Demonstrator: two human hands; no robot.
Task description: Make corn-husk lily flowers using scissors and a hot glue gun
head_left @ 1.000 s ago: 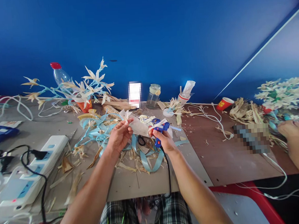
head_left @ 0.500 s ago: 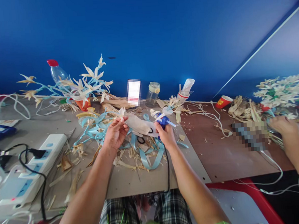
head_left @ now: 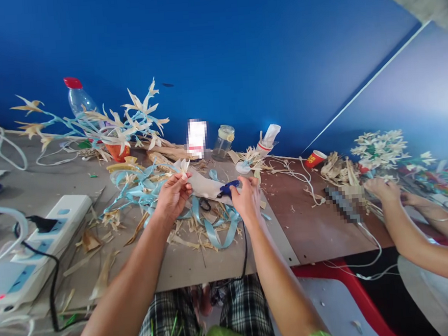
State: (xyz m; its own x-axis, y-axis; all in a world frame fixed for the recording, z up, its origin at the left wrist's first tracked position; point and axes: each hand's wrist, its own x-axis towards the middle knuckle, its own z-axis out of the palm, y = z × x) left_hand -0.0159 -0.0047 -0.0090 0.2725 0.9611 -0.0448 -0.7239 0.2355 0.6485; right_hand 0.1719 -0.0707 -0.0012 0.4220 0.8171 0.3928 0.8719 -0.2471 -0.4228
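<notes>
My left hand (head_left: pixel 175 191) is closed, thumb and fingertips pinching a small cream-white husk flower (head_left: pixel 183 166) upright. To the right, my right hand (head_left: pixel 248 197) has its fingers curled at a blue glue gun (head_left: pixel 229 188), low over a pale sheet (head_left: pixel 204 185); motion blurs the gun, and part of it hides behind the fingers. A black cord hangs down from there. Under and around both hands lie light-blue ribbon (head_left: pixel 217 235) and scraps of dry husk. Left of my left hand is a heap of blue-wrapped stems (head_left: pixel 137 187).
A white power strip (head_left: pixel 65 225) with plugs and cables lies at the left. Behind stand a flower branch (head_left: pixel 139 110) in a red cup, a red-capped bottle (head_left: pixel 79 99), and a glass jar (head_left: pixel 223 142). A co-worker's hands (head_left: pixel 384 190) are at the far right, near a blurred-out device (head_left: pixel 341 203).
My right hand has lowered and tilted the glue gun toward the pale sheet. My left hand keeps the flower in nearly the same place. The view has swung slightly right.
</notes>
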